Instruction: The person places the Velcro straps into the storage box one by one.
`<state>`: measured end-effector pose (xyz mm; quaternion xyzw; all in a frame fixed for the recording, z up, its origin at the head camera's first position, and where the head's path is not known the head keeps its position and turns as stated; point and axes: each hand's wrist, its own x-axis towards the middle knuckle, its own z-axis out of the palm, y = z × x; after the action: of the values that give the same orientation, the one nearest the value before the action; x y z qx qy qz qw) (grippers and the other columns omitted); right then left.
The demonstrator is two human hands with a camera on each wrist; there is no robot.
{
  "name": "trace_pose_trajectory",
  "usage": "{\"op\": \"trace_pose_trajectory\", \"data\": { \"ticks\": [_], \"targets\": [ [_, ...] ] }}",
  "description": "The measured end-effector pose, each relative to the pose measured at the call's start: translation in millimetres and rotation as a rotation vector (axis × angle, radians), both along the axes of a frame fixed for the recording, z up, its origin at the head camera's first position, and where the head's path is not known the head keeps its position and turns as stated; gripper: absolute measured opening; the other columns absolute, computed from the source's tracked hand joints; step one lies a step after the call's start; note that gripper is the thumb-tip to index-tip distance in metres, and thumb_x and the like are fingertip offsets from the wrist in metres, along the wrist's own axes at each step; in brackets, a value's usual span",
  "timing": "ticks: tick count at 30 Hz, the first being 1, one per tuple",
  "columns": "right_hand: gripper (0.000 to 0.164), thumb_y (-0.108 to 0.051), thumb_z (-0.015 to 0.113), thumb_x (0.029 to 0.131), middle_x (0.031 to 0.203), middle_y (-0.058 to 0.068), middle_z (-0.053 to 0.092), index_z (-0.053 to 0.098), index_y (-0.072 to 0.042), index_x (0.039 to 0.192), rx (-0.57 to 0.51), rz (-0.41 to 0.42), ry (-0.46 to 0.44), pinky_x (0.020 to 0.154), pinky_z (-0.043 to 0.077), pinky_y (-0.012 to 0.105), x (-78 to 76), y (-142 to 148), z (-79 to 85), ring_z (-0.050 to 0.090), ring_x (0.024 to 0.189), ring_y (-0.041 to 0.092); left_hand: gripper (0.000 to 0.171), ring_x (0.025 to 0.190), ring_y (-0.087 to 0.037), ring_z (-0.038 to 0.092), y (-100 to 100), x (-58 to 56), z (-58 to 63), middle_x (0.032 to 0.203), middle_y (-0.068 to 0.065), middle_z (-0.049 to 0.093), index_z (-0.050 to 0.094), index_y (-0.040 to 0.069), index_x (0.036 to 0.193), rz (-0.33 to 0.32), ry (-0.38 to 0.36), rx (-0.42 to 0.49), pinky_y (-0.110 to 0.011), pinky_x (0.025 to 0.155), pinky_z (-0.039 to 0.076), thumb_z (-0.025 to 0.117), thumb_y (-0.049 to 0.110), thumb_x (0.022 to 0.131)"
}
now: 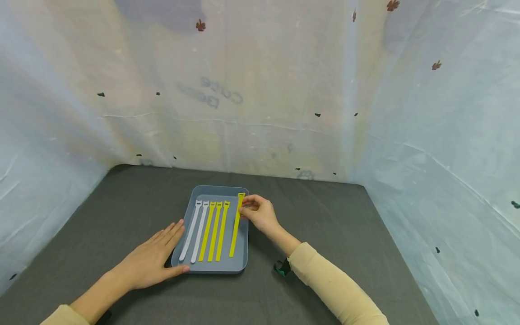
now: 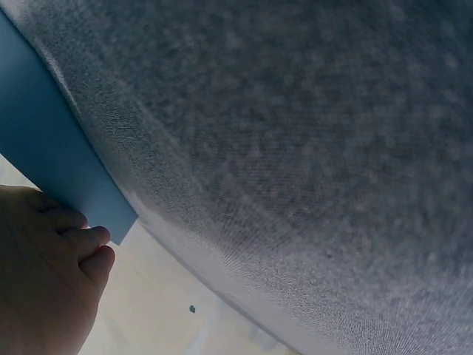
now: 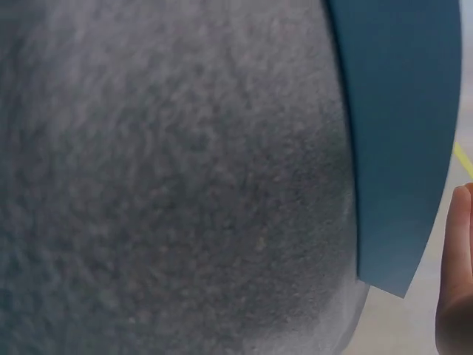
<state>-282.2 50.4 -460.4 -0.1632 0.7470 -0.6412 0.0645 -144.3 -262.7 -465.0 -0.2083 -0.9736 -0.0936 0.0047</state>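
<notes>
A blue-grey tray (image 1: 215,267) lies on the dark cloth. In it, side by side, are two white cable straps (image 1: 191,230) and three yellow cable straps (image 1: 214,232), their slotted heads at the far end. Along the tray's right side, my right hand (image 1: 262,214) pinches another yellow cable strap (image 1: 237,225) near its head, between thumb and fingers. A sliver of yellow strap (image 3: 463,159) shows above the tray wall in the right wrist view. My left hand (image 1: 150,262) rests with straight fingers against the tray's left edge, thumb by the near corner.
Dark grey cloth (image 1: 325,225) covers the table around the tray. Translucent plastic sheeting (image 1: 260,90) with small dark and brown marks hangs behind the table and along both sides. A black wrist strap (image 1: 282,267) sits at the right cuff.
</notes>
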Motion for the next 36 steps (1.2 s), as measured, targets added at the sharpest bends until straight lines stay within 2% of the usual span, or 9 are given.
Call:
{"op": "trace_pose_trajectory", "data": {
  "ticks": [6, 13, 19, 23, 26, 31, 36],
  "targets": [
    [0.027, 0.001, 0.072, 0.096, 0.11, 0.017, 0.07, 0.068, -0.001, 0.122, 0.099, 0.02, 0.102, 0.08, 0.064, 0.05, -1.5, -2, -3.5, 0.075, 0.09, 0.029, 0.112, 0.155, -0.041, 0.028, 0, -0.4, -1.1, 0.17, -0.018, 0.023, 0.033, -0.003, 0.16, 0.005, -0.002, 0.005, -0.06, 0.121, 0.032, 0.053, 0.082, 0.09],
    [0.022, -0.005, 0.071, 0.099, 0.109, 0.018, 0.072, 0.071, -0.003, 0.121, 0.142, 0.035, 0.191, 0.075, 0.064, 0.051, -4.6, -4, -8.3, 0.075, 0.088, 0.037, 0.112, 0.155, -0.04, 0.028, 0, -0.1, -0.6, 0.171, -0.017, 0.023, 0.033, -0.002, 0.161, 0.008, -0.005, 0.004, -0.06, 0.121, 0.032, 0.052, 0.082, 0.09],
    [0.015, -0.012, 0.069, 0.101, 0.101, 0.01, 0.076, 0.074, -0.005, 0.114, 0.225, 0.027, 0.261, 0.067, 0.063, 0.032, -6.1, -5, -7.5, 0.075, 0.081, 0.027, 0.112, 0.155, -0.04, 0.028, 0, 0.4, 0.3, 0.171, -0.018, 0.023, 0.033, -0.003, 0.16, 0.01, -0.008, 0.009, -0.06, 0.121, 0.031, 0.052, 0.082, 0.09],
    [0.014, -0.014, 0.07, 0.101, 0.101, 0.006, 0.076, 0.075, -0.007, 0.112, 0.307, 0.017, 0.328, 0.072, 0.06, 0.023, -8.6, -5, -6.9, 0.073, 0.085, 0.019, 0.111, 0.155, -0.041, 0.027, 0, 0.4, 0.6, 0.171, -0.018, 0.023, 0.033, -0.003, 0.16, 0.008, -0.009, 0.009, -0.06, 0.121, 0.031, 0.053, 0.081, 0.09],
    [0.014, -0.015, 0.074, 0.099, 0.104, 0.005, 0.074, 0.077, -0.007, 0.11, 0.368, 0.007, 0.379, 0.08, 0.059, 0.026, -12.5, -5, -7.5, 0.071, 0.092, 0.018, 0.111, 0.155, -0.041, 0.027, 0, -0.1, 0.4, 0.171, -0.018, 0.023, 0.033, -0.003, 0.16, 0.004, -0.01, 0.011, -0.06, 0.121, 0.031, 0.053, 0.081, 0.091],
    [0.014, -0.018, 0.078, 0.095, 0.114, 0.006, 0.072, 0.08, -0.009, 0.105, 0.464, -0.009, 0.449, 0.096, 0.053, 0.044, -20.1, -5, -11.0, 0.064, 0.108, 0.027, 0.11, 0.155, -0.041, 0.027, 0, -0.7, 0.3, 0.171, -0.019, 0.022, 0.033, -0.003, 0.16, 0.002, -0.008, 0.013, -0.06, 0.121, 0.031, 0.054, 0.08, 0.091],
    [0.016, -0.022, 0.08, 0.094, 0.123, 0.005, 0.071, 0.082, -0.01, 0.104, 0.56, -0.011, 0.455, 0.112, 0.042, 0.053, -25.5, -6, -15.6, 0.056, 0.126, 0.029, 0.11, 0.155, -0.041, 0.027, 0, -0.2, 0.2, 0.171, -0.019, 0.022, 0.033, -0.003, 0.16, 0.003, -0.008, 0.014, -0.06, 0.121, 0.031, 0.054, 0.079, 0.091]
  ]
}}
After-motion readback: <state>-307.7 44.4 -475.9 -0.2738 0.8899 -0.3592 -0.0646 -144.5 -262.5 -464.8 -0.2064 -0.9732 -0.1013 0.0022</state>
